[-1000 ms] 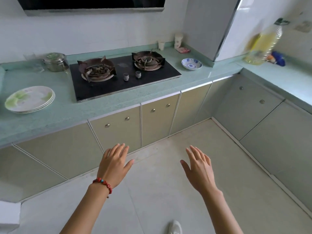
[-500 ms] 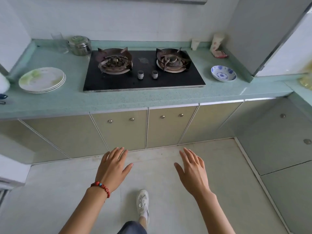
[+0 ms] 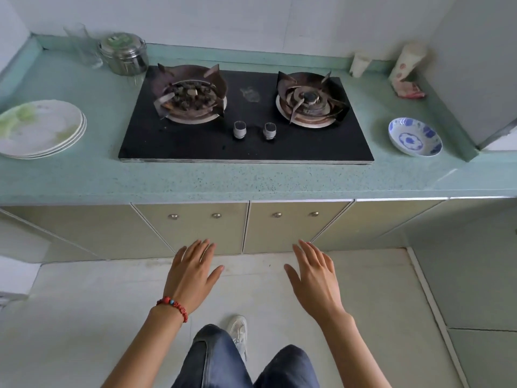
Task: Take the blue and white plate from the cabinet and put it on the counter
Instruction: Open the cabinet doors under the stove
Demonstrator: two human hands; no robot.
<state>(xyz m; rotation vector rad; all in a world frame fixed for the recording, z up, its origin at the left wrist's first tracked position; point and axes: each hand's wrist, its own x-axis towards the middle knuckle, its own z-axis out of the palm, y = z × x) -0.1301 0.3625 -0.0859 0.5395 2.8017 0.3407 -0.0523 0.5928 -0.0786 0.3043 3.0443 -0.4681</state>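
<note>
A blue and white dish [image 3: 415,136] stands on the green counter [image 3: 251,177] to the right of the stove. Below the counter run closed cabinet doors [image 3: 195,228] with small metal knobs. My left hand [image 3: 193,271], with a red bead bracelet at the wrist, hovers open and palm down in front of the lower edge of the left middle door. My right hand [image 3: 313,278] hovers the same way before the right middle door, empty, fingers apart. Neither hand touches a door or a knob.
A black two-burner gas stove [image 3: 246,119] fills the counter's middle. Stacked white and green plates [image 3: 39,130] lie at the left, a steel pot [image 3: 124,53] and a glass [image 3: 82,46] at the back left, cups [image 3: 408,63] at the back right. More cabinets run along the right.
The view has swung left and moved closer to the counter, so the stove now sits straight ahead. Both hands stay open and have come nearer the cabinet doors.
</note>
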